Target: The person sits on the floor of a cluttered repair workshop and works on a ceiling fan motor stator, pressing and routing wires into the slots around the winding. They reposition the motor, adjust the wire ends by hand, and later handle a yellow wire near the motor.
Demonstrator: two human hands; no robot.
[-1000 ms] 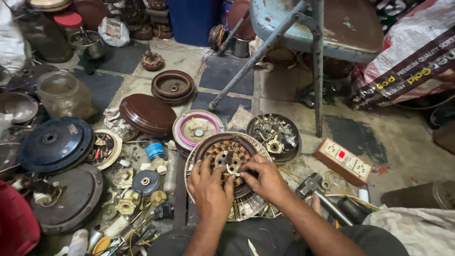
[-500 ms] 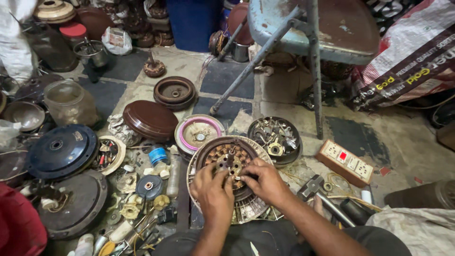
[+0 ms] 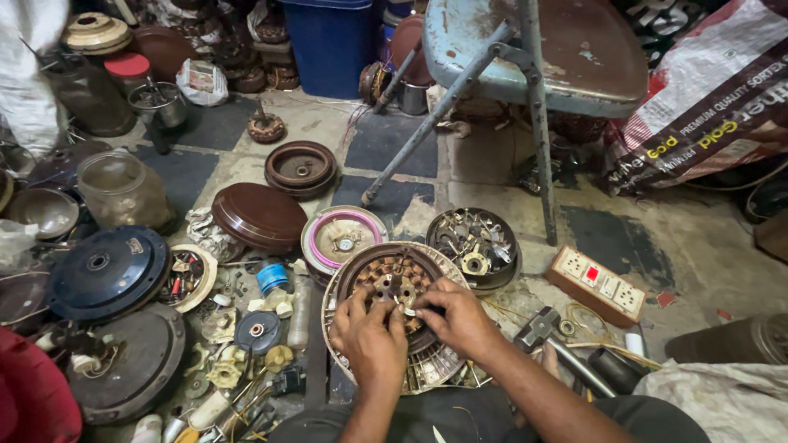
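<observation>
Head view: fan motor stator (image 3: 394, 283) with copper windings, near centre on the floor (image 3: 657, 230). Left hand (image 3: 369, 336) rests curled on its rim; right hand (image 3: 455, 316) pinches a small part at the hub (both unmoved since the earlier frame). Right: cream switch box (image 3: 597, 285) with red switch. Far right: printed sack (image 3: 706, 107).

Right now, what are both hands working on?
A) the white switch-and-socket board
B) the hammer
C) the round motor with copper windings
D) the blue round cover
C: the left hand and right hand rest on the round motor with copper windings, fingers at its hub.
</observation>
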